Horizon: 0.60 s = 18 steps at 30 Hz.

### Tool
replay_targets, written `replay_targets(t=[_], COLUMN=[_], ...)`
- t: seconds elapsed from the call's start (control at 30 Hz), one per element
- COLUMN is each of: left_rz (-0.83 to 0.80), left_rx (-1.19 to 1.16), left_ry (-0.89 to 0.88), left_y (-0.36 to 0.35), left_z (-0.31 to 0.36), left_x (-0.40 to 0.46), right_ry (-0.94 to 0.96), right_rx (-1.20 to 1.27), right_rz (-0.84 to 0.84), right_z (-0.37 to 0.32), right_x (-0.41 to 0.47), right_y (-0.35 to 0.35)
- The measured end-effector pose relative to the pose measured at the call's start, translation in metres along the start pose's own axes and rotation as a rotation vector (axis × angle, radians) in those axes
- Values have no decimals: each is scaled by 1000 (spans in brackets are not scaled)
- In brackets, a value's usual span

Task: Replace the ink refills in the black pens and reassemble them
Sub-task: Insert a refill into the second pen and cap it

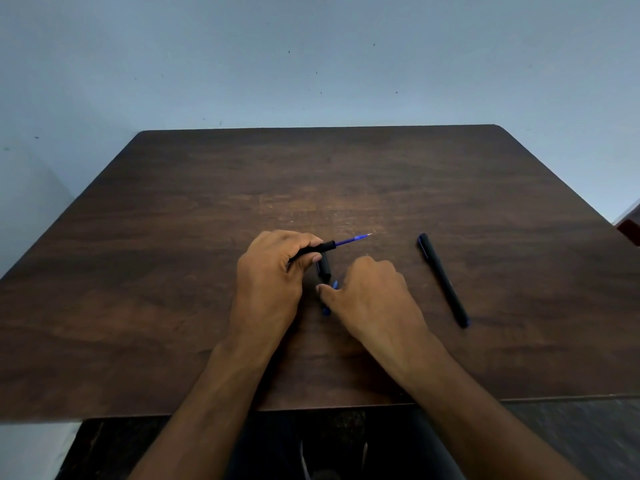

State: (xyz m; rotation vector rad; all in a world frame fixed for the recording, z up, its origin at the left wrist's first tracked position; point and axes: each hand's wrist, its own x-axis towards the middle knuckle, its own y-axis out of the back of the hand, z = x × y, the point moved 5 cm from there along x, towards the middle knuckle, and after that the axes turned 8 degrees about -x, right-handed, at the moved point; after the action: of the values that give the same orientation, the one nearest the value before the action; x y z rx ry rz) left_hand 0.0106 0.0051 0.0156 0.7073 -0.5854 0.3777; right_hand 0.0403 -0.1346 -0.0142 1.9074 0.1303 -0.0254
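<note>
My left hand grips a black pen barrel with a blue ink refill sticking out of its right end, tip pointing right and away. Just below it a short black pen part lies on the table. My right hand is down on the table beside that part, fingers curled, its fingertips touching a small blue piece that is mostly hidden under the hand. A whole capped black pen lies to the right, apart from both hands.
Everything sits on a dark brown wooden table against a pale blue wall. The table's front edge runs just under my forearms. A red and white object shows at the far right edge.
</note>
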Motion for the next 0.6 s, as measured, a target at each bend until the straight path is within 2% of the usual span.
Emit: replay_targets(t=[0.13, 0.23, 0.3, 0.37, 0.43, 0.6], left_rz=[-1, 5, 12, 22, 24, 2], left_rx=[-15, -30, -33, -32, -27, -22], left_ry=[2, -10, -20, -26, -31, -10], left_y=[0, 1, 2, 2, 1, 0], left_z=[1, 0, 0, 1, 2, 2], left_x=[0, -1, -2, -1, -1, -2], right_ry=[-6, -27, -49, -48, -18, 75], right_rx=[15, 140, 444, 872, 1168, 1428], right_rz=[-37, -43, -111, -190, -147, 69], right_z=[0, 10, 23, 31, 40, 64], right_x=[4, 3, 0, -3, -5, -2], right_y=[-1, 4, 8, 15, 27, 47])
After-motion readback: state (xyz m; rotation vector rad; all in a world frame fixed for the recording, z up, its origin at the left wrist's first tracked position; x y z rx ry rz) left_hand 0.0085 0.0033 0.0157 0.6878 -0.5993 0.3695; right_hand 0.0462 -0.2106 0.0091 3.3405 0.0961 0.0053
